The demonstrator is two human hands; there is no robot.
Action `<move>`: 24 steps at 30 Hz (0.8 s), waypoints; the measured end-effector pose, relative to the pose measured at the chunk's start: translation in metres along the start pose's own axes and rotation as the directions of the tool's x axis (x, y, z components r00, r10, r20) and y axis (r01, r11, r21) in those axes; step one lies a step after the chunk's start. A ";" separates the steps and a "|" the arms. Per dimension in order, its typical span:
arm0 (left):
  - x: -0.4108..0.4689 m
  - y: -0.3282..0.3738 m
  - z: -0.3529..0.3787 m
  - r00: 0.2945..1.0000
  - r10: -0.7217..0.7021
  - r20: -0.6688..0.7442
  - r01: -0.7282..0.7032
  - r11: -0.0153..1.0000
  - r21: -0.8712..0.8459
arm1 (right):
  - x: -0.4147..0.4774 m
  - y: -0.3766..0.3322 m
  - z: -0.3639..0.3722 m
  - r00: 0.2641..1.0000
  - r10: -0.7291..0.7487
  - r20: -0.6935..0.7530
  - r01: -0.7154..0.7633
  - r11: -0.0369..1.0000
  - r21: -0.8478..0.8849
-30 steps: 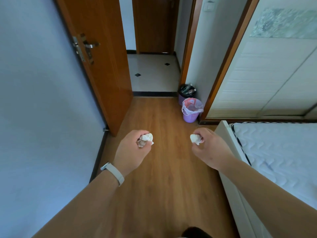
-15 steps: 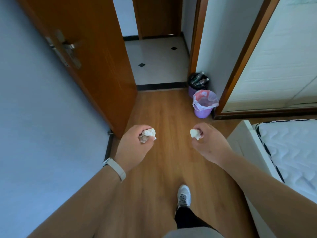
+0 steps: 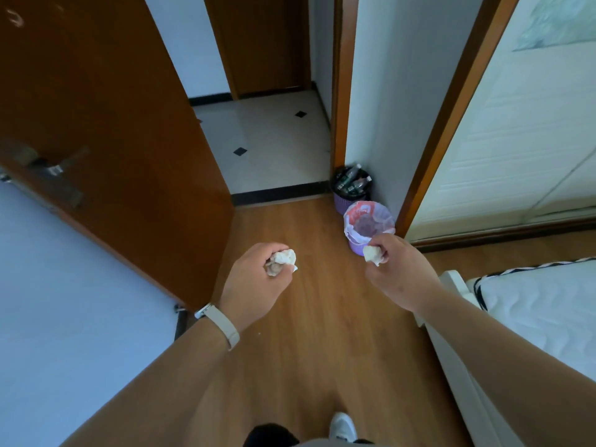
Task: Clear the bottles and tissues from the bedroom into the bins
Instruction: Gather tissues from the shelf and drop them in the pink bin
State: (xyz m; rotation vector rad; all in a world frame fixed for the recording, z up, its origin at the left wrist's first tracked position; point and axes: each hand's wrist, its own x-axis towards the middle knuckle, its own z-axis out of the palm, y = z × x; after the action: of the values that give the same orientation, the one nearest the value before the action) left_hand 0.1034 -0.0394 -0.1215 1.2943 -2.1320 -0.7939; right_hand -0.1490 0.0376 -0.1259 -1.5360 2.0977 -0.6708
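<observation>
My left hand [image 3: 254, 285] is closed around a crumpled white tissue [image 3: 283, 258] that pokes out by the thumb. My right hand [image 3: 400, 275] grips a second crumpled tissue [image 3: 372, 254] and hovers just in front of a purple bin [image 3: 356, 246] lined with a white and red bag, partly covering its near edge. Behind that bin, against the wall corner, stands a second purple bin [image 3: 343, 204] with a black liner holding several plastic bottles [image 3: 353, 182].
An open brown door [image 3: 113, 140] stands on the left, with the tiled hallway [image 3: 267, 146] beyond the threshold. The white bed frame [image 3: 451, 282] and mattress [image 3: 541, 304] lie to the right. A wardrobe door [image 3: 522, 140] fills the upper right. My white shoe [image 3: 343, 425] shows below.
I have walked forward along the wooden floor; the two bins now appear closer and larger. My right hand with its tissue has reached the near rim of the pink-lined bin.
</observation>
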 end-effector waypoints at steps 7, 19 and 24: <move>0.090 -0.031 -0.004 0.998 0.017 0.057 -0.015 1.000 -0.025 | 0.076 -0.003 0.013 0.998 0.053 -0.040 -0.054 0.998 -0.028; 0.305 -0.098 -0.048 0.968 0.209 0.141 -0.192 0.974 -0.124 | 0.244 -0.087 0.035 0.965 0.091 -0.244 -0.109 0.992 -0.061; 0.371 -0.127 -0.059 0.948 0.275 0.161 -0.251 0.956 -0.154 | 0.293 -0.108 0.042 0.934 0.160 -0.318 -0.198 0.976 -0.092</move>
State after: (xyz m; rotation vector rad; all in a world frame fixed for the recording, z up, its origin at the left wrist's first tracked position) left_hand 0.0684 -0.4346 -0.1234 0.8735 -2.2890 -0.9473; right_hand -0.1243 -0.2759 -0.1132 -1.3472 2.5204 -0.7682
